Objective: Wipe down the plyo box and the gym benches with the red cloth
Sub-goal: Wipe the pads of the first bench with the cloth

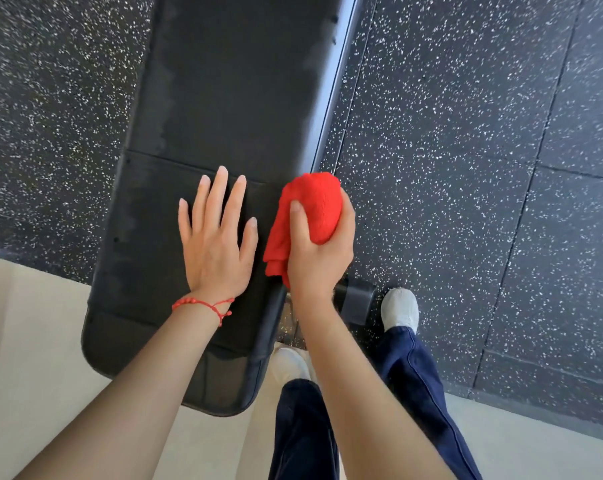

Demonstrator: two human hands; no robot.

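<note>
Right now, per item:
left hand (217,244): flat on the black bench pad, fingers straight and spread, palm down, grasping nothing; red bead bracelet (203,304) on the wrist.
right hand (319,251): fingers and thumb curled round the red cloth, clenched on it at the pad's right edge.
red cloth (305,216): bunched in the right hand, loose folds hanging out on the left side, touching or just over the bench edge; cannot tell if pressed down.
gym bench (224,98): long black padded top, seam across just past the left fingertips; metal frame rail along its right side.
floor (466,168): dark speckled rubber tiles; pale flooring near the person.
person: navy trousers (407,368), white shoes (400,310) beside the bench.
plyo box: not in view.
</note>
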